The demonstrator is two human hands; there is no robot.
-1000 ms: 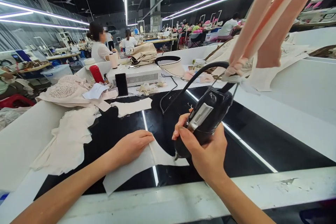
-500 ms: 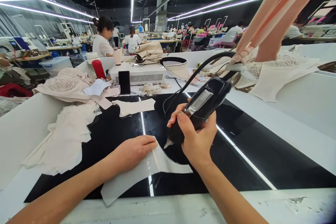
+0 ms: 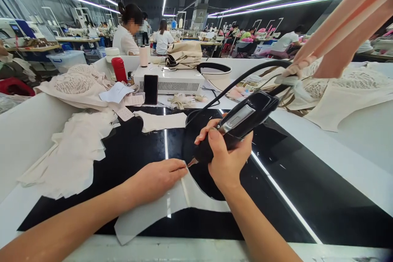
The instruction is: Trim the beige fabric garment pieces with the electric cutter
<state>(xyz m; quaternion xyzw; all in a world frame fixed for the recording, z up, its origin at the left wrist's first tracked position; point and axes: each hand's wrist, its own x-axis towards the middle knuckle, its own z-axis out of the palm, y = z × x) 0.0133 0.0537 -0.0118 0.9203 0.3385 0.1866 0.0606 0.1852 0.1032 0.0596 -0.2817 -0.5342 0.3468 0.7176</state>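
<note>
My right hand (image 3: 229, 157) is wrapped round a black corded hand tool (image 3: 242, 119) with a pointed metal tip, tilted down to the left. The tip is right at my left fingertips, by the upper corner of a pale, curved fabric piece (image 3: 196, 194). With its fingers pressed together, my left hand (image 3: 161, 178) holds that corner down on the glossy black board (image 3: 285, 180). The fabric has a seam-like strip across it and curves away beneath my right wrist. Peach fabric straps (image 3: 334, 37) are tied round the tool's cable end.
A heap of cut cream pieces (image 3: 72, 151) lies left, with lace-cup garments (image 3: 75, 82) behind it. Another fabric piece (image 3: 162, 120) rests on the board. A phone (image 3: 151, 89) leans on a white vented box (image 3: 175, 82). More lace garments (image 3: 353, 86) lie right. Co-workers sit beyond.
The tool tip has moved left and slightly up, from just beside the fabric to my left fingertips. My left hand shifted slightly right in view. The camera view has also shifted a little.
</note>
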